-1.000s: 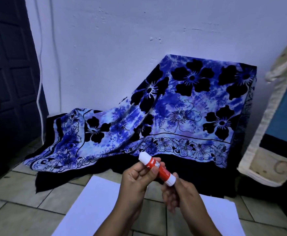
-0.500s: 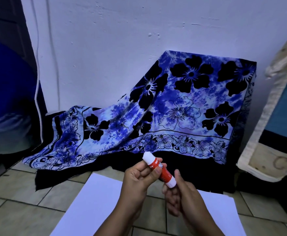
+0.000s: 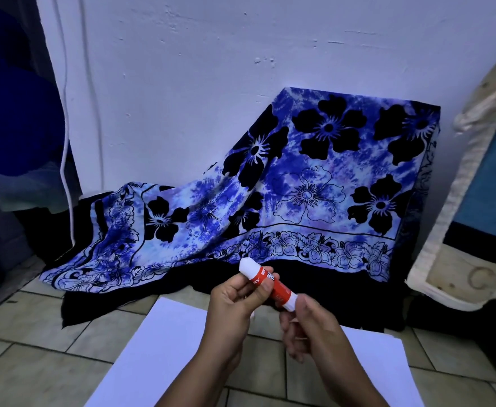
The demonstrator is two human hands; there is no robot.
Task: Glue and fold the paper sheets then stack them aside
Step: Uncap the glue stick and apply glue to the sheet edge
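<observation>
While fingers (image 3: 242, 284) of left hand (image 3: 232, 312) and right hand (image 3: 314, 333) pinch the glue stick (image 3: 271, 282), paper (image 3: 164, 342) lies beneath.

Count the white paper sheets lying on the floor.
2: the left sheet at the lower left, the right sheet at the lower right, both cut off by the bottom edge. More may be stacked beneath.
</observation>
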